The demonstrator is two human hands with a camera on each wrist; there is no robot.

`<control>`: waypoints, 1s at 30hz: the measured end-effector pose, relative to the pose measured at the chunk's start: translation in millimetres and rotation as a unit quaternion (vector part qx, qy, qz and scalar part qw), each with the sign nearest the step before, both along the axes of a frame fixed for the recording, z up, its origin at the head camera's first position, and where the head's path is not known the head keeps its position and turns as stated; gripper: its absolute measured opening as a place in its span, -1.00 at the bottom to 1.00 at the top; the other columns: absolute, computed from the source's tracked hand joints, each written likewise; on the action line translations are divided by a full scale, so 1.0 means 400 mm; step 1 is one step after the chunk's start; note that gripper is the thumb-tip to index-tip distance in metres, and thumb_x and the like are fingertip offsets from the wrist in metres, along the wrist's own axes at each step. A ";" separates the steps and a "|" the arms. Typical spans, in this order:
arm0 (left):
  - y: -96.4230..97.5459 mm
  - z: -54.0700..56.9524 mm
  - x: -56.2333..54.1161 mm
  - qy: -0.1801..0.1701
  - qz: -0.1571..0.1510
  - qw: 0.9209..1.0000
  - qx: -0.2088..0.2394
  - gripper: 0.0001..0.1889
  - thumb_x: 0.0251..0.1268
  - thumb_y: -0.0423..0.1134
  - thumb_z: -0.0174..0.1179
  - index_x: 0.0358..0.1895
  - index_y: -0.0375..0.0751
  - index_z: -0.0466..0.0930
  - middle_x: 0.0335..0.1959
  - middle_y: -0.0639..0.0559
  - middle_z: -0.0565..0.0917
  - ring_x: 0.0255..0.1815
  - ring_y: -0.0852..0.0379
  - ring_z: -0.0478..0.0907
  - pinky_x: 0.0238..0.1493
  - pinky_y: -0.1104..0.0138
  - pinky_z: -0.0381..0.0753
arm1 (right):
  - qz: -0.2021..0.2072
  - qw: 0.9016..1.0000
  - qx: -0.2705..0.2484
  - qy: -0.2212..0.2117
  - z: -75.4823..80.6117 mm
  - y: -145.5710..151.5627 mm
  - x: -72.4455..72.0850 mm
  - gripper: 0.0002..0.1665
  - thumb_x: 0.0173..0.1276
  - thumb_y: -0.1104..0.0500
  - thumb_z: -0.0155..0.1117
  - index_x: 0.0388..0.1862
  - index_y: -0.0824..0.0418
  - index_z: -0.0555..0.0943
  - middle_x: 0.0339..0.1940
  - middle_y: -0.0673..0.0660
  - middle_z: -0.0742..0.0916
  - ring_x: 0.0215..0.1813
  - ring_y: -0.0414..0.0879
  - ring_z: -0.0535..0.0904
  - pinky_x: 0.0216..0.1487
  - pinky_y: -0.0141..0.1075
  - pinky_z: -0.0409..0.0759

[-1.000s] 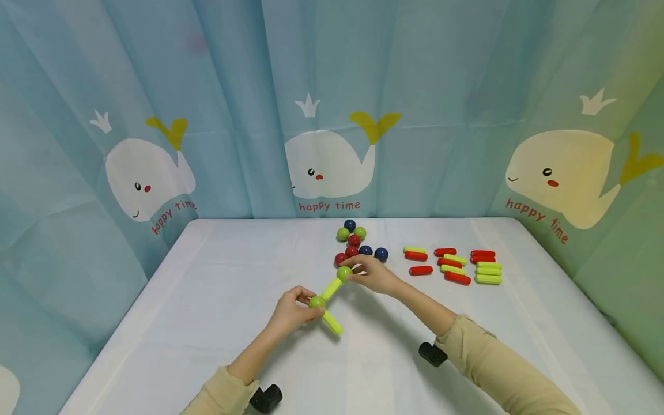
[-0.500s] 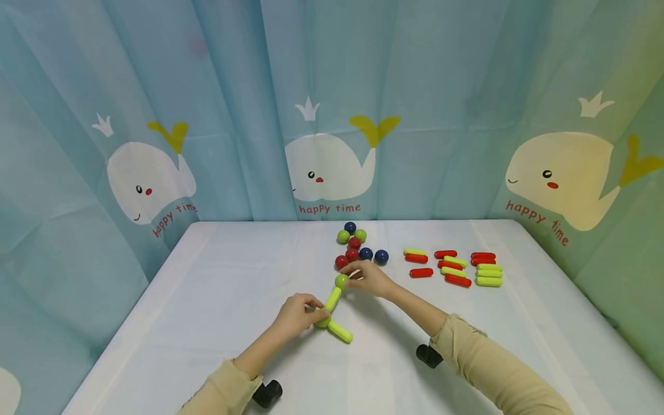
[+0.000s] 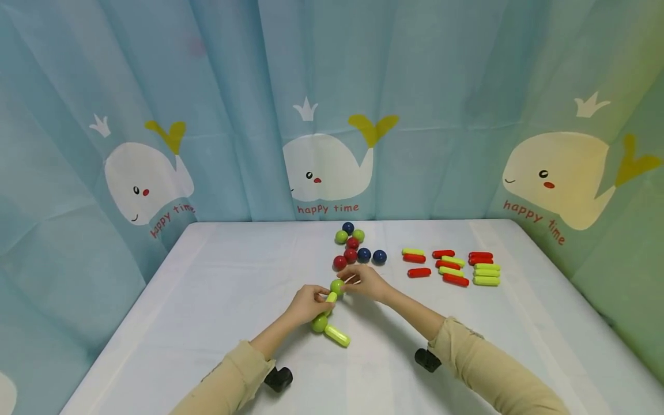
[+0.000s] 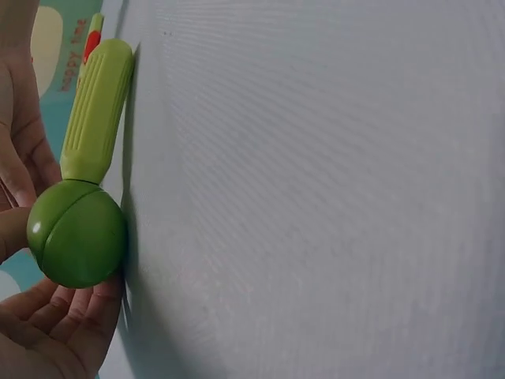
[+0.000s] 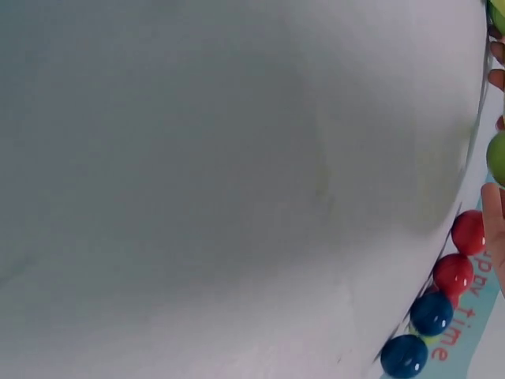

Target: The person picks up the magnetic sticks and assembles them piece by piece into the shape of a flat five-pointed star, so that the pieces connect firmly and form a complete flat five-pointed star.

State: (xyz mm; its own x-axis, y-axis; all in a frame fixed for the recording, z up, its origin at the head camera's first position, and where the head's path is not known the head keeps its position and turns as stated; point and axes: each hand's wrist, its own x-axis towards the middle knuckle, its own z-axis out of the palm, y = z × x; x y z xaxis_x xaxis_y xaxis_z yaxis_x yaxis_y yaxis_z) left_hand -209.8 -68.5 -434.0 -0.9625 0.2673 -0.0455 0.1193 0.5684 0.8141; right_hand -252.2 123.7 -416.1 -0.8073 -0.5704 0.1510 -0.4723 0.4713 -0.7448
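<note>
Two green balls and two yellow-green rods are joined in a bent chain in the middle of the head view. My left hand (image 3: 308, 304) pinches the rod (image 3: 331, 298) between the lower ball (image 3: 319, 323) and the upper ball (image 3: 337, 287), partly hiding that rod. My right hand (image 3: 365, 282) holds the upper ball between thumb and fingers. A second rod (image 3: 337, 335) sticks out from the lower ball toward the lower right. In the left wrist view the lower ball (image 4: 79, 237) and its free rod (image 4: 99, 110) show large, beside the left fingers (image 4: 99, 320).
Behind the hands lie loose red balls (image 3: 339, 263), blue balls (image 3: 380, 257) and green balls (image 3: 341, 237). Several red rods (image 3: 419, 272) and yellow-green rods (image 3: 486, 281) lie at the right on the white table (image 3: 223, 276). A whale-print curtain (image 3: 233, 115) hangs around it.
My left hand has shifted from the lower ball up onto the rod between the balls. The lower ball has come nearer, and the upper ball has moved slightly left and nearer with my right hand.
</note>
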 end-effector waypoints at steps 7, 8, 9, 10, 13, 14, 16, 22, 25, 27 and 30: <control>-0.004 -0.011 -0.009 -0.028 0.012 0.999 0.026 -0.51 0.10 -0.33 0.31 0.10 -0.50 0.47 -0.42 -0.18 0.68 -0.55 0.29 0.46 -0.51 0.49 0.44 | -0.064 0.998 0.016 0.008 0.015 0.065 -0.012 -0.72 0.22 0.39 0.24 -0.09 0.51 0.57 -0.17 0.37 0.69 -0.15 0.14 0.64 -0.08 -0.15 0.63; -0.005 -0.011 -0.011 -0.036 0.010 0.999 0.028 -0.48 0.11 -0.33 0.30 0.14 -0.50 0.44 -0.42 -0.17 0.68 -0.56 0.29 0.46 -0.52 0.49 0.44 | -0.075 0.997 0.018 0.007 0.017 0.078 -0.015 -0.73 0.23 0.38 0.23 -0.10 0.51 0.58 -0.18 0.37 0.70 -0.15 0.13 0.64 -0.07 -0.14 0.63; -0.006 -0.011 -0.014 -0.046 0.008 0.998 0.031 -0.45 0.11 -0.34 0.30 0.18 -0.49 0.40 -0.41 -0.18 0.67 -0.56 0.28 0.45 -0.52 0.49 0.44 | -0.084 0.996 0.020 0.007 0.018 0.091 -0.019 -0.73 0.24 0.37 0.23 -0.10 0.51 0.58 -0.19 0.36 0.70 -0.16 0.12 0.63 -0.07 -0.13 0.63; -0.007 -0.011 -0.016 -0.055 0.005 0.998 0.031 -0.42 0.12 -0.34 0.29 0.21 -0.48 0.37 -0.41 -0.17 0.67 -0.56 0.28 0.45 -0.53 0.49 0.44 | -0.094 0.995 0.020 0.005 0.019 0.104 -0.022 -0.73 0.25 0.36 0.22 -0.09 0.51 0.58 -0.19 0.35 0.70 -0.16 0.12 0.63 -0.06 -0.12 0.62; -0.011 -0.010 -0.022 -0.083 -0.005 0.996 0.025 -0.39 0.14 -0.35 0.27 0.27 -0.44 0.30 -0.42 -0.12 0.63 -0.56 0.27 0.42 -0.53 0.49 0.42 | -0.119 0.993 0.022 0.005 0.019 0.140 -0.032 -0.73 0.28 0.35 0.21 -0.08 0.49 0.58 -0.18 0.35 0.70 -0.16 0.11 0.61 -0.04 -0.10 0.60; -0.012 -0.009 -0.024 -0.091 -0.007 0.996 0.023 -0.39 0.15 -0.34 0.27 0.28 -0.43 0.30 -0.44 -0.09 0.62 -0.56 0.26 0.41 -0.53 0.49 0.41 | -0.126 0.992 0.023 0.008 0.018 0.151 -0.035 -0.73 0.28 0.35 0.21 -0.08 0.50 0.58 -0.18 0.35 0.70 -0.16 0.11 0.61 -0.04 -0.09 0.60; -0.015 -0.011 -0.027 -0.104 -0.011 0.994 0.020 -0.40 0.15 -0.33 0.27 0.27 -0.40 0.31 -0.49 -0.04 0.58 -0.56 0.26 0.39 -0.53 0.49 0.37 | -0.139 0.990 0.027 0.014 0.018 0.173 -0.041 -0.73 0.29 0.35 0.20 -0.08 0.50 0.58 -0.19 0.36 0.70 -0.16 0.12 0.62 -0.07 -0.10 0.61; -0.024 -0.012 -0.033 -0.112 -0.016 0.994 0.005 -0.40 0.14 -0.28 0.30 0.26 -0.37 0.35 -0.51 0.04 0.48 -0.54 0.24 0.36 -0.51 0.48 0.35 | -0.195 0.980 0.041 0.024 0.024 0.234 -0.061 -0.73 0.32 0.33 0.16 -0.06 0.48 0.56 -0.18 0.38 0.70 -0.17 0.15 0.63 -0.15 -0.12 0.64; -0.024 -0.012 -0.034 -0.113 -0.022 0.993 0.002 -0.39 0.14 -0.26 0.30 0.26 -0.36 0.34 -0.48 0.02 0.50 -0.51 0.24 0.37 -0.49 0.47 0.36 | -0.222 0.973 0.057 0.031 0.028 0.266 -0.074 -0.73 0.33 0.33 0.13 -0.06 0.49 0.56 -0.15 0.39 0.69 -0.15 0.18 0.62 -0.06 -0.07 0.62; -0.022 -0.015 -0.035 -0.112 -0.026 0.993 0.000 -0.39 0.14 -0.24 0.30 0.27 -0.36 0.34 -0.46 0.02 0.51 -0.50 0.23 0.37 -0.48 0.47 0.36 | -0.237 0.968 0.071 0.035 0.028 0.287 -0.085 -0.73 0.34 0.33 0.11 -0.06 0.48 0.55 -0.15 0.39 0.68 -0.14 0.19 0.60 -0.04 -0.04 0.60; -0.018 -0.017 -0.037 -0.106 -0.028 0.994 0.002 -0.39 0.15 -0.24 0.30 0.26 -0.36 0.34 -0.45 0.01 0.51 -0.49 0.23 0.37 -0.47 0.47 0.36 | -0.250 0.963 0.094 0.037 0.029 0.312 -0.104 -0.73 0.35 0.32 0.09 -0.05 0.47 0.55 -0.15 0.40 0.67 -0.11 0.20 0.58 -0.02 -0.02 0.58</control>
State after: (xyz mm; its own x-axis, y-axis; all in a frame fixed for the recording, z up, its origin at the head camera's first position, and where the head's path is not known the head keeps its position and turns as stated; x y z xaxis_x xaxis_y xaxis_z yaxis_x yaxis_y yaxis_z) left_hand -224.6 -75.7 -440.8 -0.9151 0.3209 -0.2441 -0.0236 0.5616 0.8270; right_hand -293.9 248.6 -404.7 -0.9792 -0.1353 0.1510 -0.1994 0.7768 -0.5973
